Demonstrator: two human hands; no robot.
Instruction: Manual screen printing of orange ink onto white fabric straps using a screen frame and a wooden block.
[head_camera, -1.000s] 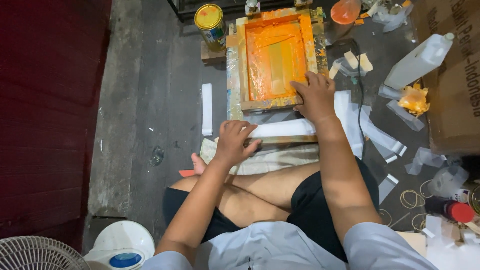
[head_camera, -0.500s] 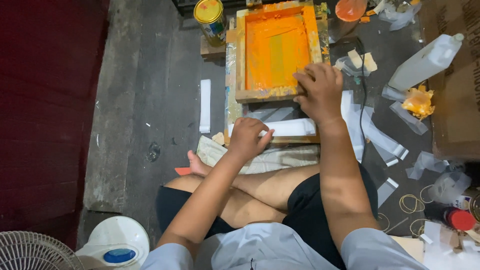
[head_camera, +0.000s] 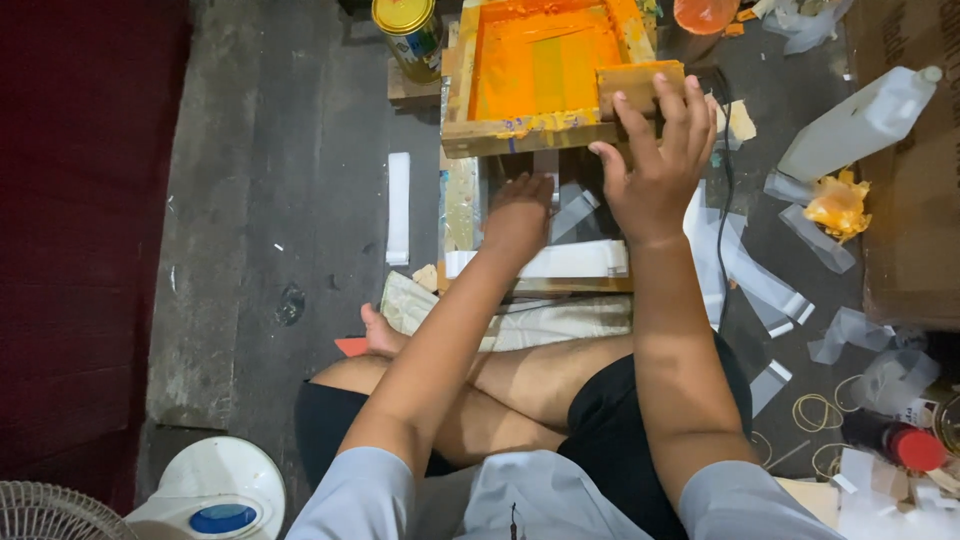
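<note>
While the person sits cross-legged on the floor, both hands work at a low printing board.

Right hand: the right hand (head_camera: 655, 150) lies fingers spread over the near right corner of the wooden screen frame (head_camera: 545, 75), gripping its edge, the frame tilted up off the board.
Left hand: the left hand (head_camera: 520, 215) reaches under the raised frame, fingers curled down onto a clear plastic strip (head_camera: 575, 213); whether it pinches the strip cannot be told.
Frame: its mesh is coated in orange ink, and smears of ink mark the wood.
Board: a white strip (head_camera: 560, 260) lies across the near edge of the printing board (head_camera: 462, 205), just beside the left wrist.
Cloth: a folded pale cloth (head_camera: 500, 318) lies between the board and the knees.
Floor left: a white paper strip (head_camera: 398, 208) lies apart on the floor (head_camera: 280, 200), and a yellow-lidded tin (head_camera: 408, 30) stands by the frame's far corner.
Floor right: loose clear sleeves (head_camera: 760, 280), a white plastic bottle (head_camera: 860, 125) and rubber bands (head_camera: 815, 410) lie scattered.
Near corner: a white fan (head_camera: 200, 495).
</note>
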